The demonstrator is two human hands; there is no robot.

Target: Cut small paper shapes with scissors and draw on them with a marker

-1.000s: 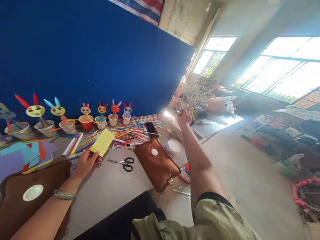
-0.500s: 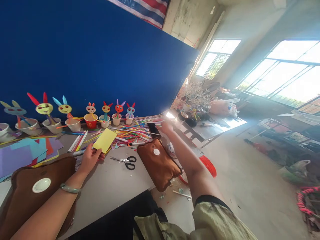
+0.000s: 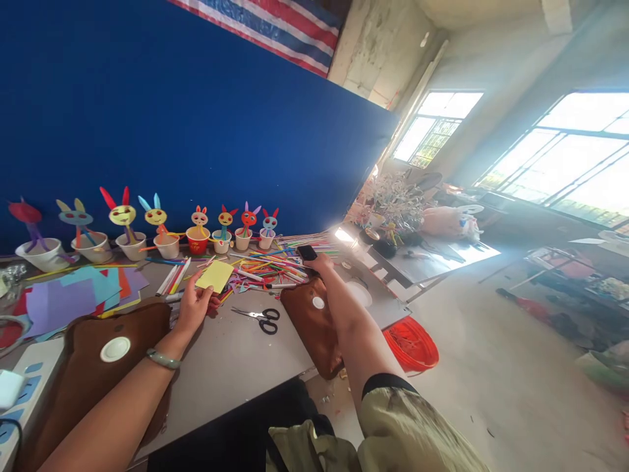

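My left hand [image 3: 195,307] pinches a yellow piece of paper [image 3: 215,276] by its lower edge, above the table. Farther right, my right hand [image 3: 320,263] is at the near end of a black phone [image 3: 307,252], its fingers closed on it. Black-handled scissors [image 3: 265,317] lie apart on the table between the hands. Behind the yellow paper is a pile of coloured sticks and pens [image 3: 270,267]. Under my right forearm lies a brown pouch [image 3: 314,328] with a white disc.
Paper cups with rabbit-faced figures [image 3: 198,241] line the blue board [image 3: 221,118]. Coloured paper sheets [image 3: 63,298], another brown pouch [image 3: 88,367] and a power strip [image 3: 29,393] are at left. A red basket [image 3: 411,344] stands beyond the table's right edge.
My right hand has come down onto the phone, which has shifted and tilted. The view has turned left, showing the power strip and more cups. My left hand still holds the yellow paper.
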